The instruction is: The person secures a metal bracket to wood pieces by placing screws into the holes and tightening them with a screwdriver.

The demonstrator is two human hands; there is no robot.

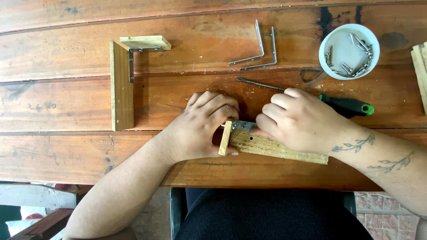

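You're at a table [66, 151] of broad reddish-brown planks, worn and stained, dark blotches near the far right. Even daylight, soft shadows. Below its near edge, a dark chair [178, 209] frame shows, a pale brick floor [382, 213] at right, and a red bench [44, 222] slat at left.

even daylight, soft shadows (no glare), sharp focus

Two loose brackets [253, 46], one screwdriver [311, 95], perhaps fifteen screws [353, 62].
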